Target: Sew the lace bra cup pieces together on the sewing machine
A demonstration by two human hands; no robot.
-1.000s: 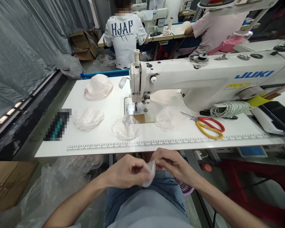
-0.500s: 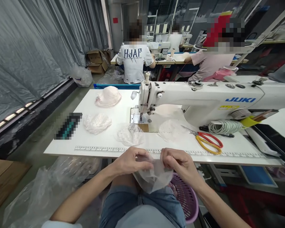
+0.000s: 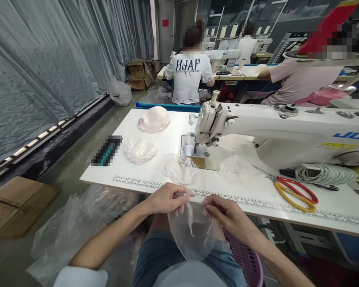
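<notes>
A piece of sheer white mesh fabric hangs over my lap, just in front of the table edge. My left hand pinches its upper left edge, where a narrow white strip dangles. On the upper right edge, the fingers of my right hand are closed. Beyond my hands, a lacy white piece lies by the sewing machine's needle area. To its right rests a sheer round piece. Further left are a dotted white piece and a pale pink cup-shaped piece.
Scissors with red and yellow handles lie right of the fabric, near coiled cord. A printed ruler runs along the table's front edge. A purple basket stands below right. Plastic bags and a cardboard box sit left. Co-workers sit ahead.
The mesh is now spread flatter and hangs lower between my hands, with the white strip showing. My view has turned left, so the table and machine appear further right.
</notes>
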